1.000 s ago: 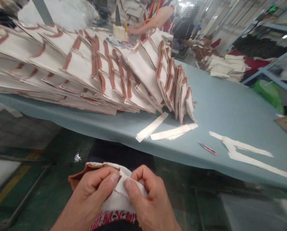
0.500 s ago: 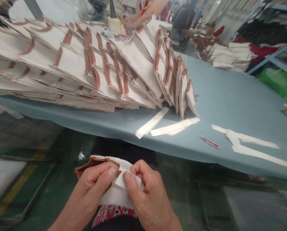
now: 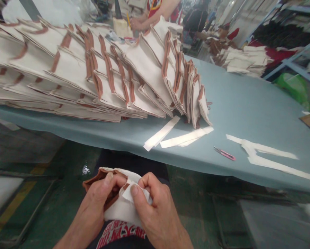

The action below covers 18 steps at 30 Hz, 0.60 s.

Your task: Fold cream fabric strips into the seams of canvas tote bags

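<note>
Two hands are closed on one small cloth piece (image 3: pixel 123 211). The left hand (image 3: pixel 96 204) is wrapped round its brown edge (image 3: pixel 92 177), with the thumb (image 3: pixel 108 178) pressed down on top. The right hand (image 3: pixel 157 218) is pinched on a little white flap (image 3: pixel 126 194), with thumb and first finger shut tight on it.

Only a corner of the flap is held, so it could be lost from the pinch if it is pulled too hard. A seam might be torn if the hands are pulled apart too fast. The piece could also be dropped to the green floor (image 3: pixel 53 173), as nothing but the lap is under it. How the flap is joined to the piece cannot be told well, since part of it is hidden by the fingers.

The cloth piece is held between both thumbs, low down and in front of the big pile of bags (image 3: pixel 92 76). The pile is spread on a blue-grey table (image 3: pixel 248 110). White strips (image 3: pixel 186 137) are laid just beside the near right end of the pile. A pink clipper (image 3: pixel 224 153) is seen further right of the pile, and more cut strips (image 3: pixel 261 155) lie past that. Behind the pile, another person's hand (image 3: pixel 136 24) is seen at the far side.
</note>
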Tool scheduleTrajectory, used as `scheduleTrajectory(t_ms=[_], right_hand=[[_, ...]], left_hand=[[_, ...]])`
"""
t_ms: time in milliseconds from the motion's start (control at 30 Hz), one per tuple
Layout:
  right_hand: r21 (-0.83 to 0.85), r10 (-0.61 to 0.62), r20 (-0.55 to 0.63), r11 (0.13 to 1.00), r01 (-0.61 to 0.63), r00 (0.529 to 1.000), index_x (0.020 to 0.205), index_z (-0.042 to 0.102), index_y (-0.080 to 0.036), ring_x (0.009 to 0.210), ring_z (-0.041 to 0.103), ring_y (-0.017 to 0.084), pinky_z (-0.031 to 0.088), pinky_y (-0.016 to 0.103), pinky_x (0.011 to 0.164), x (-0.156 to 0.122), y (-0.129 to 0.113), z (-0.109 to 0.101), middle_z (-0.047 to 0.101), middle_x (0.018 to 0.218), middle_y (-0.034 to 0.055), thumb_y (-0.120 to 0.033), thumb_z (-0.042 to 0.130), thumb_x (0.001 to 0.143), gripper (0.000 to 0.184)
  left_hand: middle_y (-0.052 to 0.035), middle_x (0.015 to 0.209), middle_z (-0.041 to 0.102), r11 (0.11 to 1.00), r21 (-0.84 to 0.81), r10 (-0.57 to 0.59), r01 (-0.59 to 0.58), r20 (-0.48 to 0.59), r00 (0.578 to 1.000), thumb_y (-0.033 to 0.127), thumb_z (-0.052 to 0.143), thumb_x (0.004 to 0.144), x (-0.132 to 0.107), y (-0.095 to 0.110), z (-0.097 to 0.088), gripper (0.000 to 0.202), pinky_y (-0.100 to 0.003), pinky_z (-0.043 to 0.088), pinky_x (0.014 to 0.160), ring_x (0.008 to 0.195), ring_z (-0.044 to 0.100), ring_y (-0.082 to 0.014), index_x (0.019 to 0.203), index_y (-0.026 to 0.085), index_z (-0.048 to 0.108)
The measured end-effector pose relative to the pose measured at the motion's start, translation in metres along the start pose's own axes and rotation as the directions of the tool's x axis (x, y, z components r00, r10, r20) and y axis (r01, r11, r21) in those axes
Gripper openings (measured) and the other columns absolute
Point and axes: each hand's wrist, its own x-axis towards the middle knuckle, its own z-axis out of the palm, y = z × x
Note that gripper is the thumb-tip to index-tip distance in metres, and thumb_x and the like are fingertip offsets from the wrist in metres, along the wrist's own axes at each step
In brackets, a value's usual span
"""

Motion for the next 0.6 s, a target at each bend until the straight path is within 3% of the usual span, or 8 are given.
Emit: scheduleTrajectory(t_ms=[100, 200, 333, 500, 600], right_hand=[[0.009, -0.019, -0.035, 1.000, 0.019, 0.999, 0.078, 0.054, -0.026, 0.056, 0.045, 0.016, 0.028, 0.028, 0.054, 0.000, 0.002, 0.003, 0.049, 0.061, -0.0039, -0.052, 0.052, 0.094, 0.031], [0.020, -0.038, -0.050, 0.999, 0.039, 0.998, 0.077, 0.053, -0.027, 0.054, 0.042, 0.016, 0.027, 0.028, 0.052, 0.001, 0.002, 0.006, 0.045, 0.060, -0.0050, -0.052, 0.053, 0.093, 0.030], [0.027, -0.091, -0.057, 0.995, 0.093, 0.994, 0.077, 0.051, -0.027, 0.053, 0.043, 0.015, 0.027, 0.028, 0.051, 0.001, -0.001, 0.007, 0.047, 0.060, -0.0049, -0.050, 0.052, 0.094, 0.029], [0.084, -0.118, -0.050, 0.989, 0.122, 0.992, 0.078, 0.052, -0.026, 0.054, 0.042, 0.014, 0.028, 0.027, 0.052, -0.003, 0.004, 0.013, 0.048, 0.062, -0.0055, -0.049, 0.055, 0.097, 0.030], [0.140, -0.105, -0.062, 0.984, 0.113, 0.993, 0.079, 0.053, -0.025, 0.059, 0.043, 0.014, 0.029, 0.026, 0.054, -0.003, 0.011, 0.017, 0.051, 0.067, -0.0046, -0.048, 0.058, 0.099, 0.031]], left_hand=[[-0.0027, 0.068, 0.070, 1.000, -0.014, -0.021, 0.021, -0.012, 1.000, 0.084, 0.062, 0.097, -0.001, -0.002, 0.000, 0.071, -0.025, 0.048, 0.057, 0.063, 0.059, -0.0181, 0.074, 0.018, 0.074], [-0.0024, 0.071, 0.070, 0.998, 0.033, 0.046, -0.045, -0.018, 0.999, 0.079, 0.069, 0.096, -0.003, 0.000, 0.000, 0.065, -0.024, 0.048, 0.058, 0.064, 0.060, -0.0176, 0.073, 0.018, 0.075], [-0.0004, 0.074, 0.070, 0.993, 0.076, 0.088, -0.089, 0.008, 0.996, 0.059, 0.084, 0.085, -0.006, 0.005, -0.002, 0.043, -0.023, 0.046, 0.057, 0.064, 0.060, -0.0158, 0.075, 0.018, 0.076], [0.0018, 0.071, 0.068, 0.943, 0.252, 0.214, -0.218, 0.045, 0.976, 0.044, 0.074, 0.091, -0.008, 0.008, -0.005, 0.028, -0.023, 0.044, 0.056, 0.061, 0.058, -0.0145, 0.076, 0.020, 0.074], [0.0022, 0.071, 0.068, 0.888, 0.364, 0.299, -0.280, 0.006, 0.954, 0.035, 0.063, 0.094, -0.012, 0.010, 0.000, 0.026, -0.024, 0.043, 0.056, 0.061, 0.058, -0.0143, 0.075, 0.022, 0.075]])
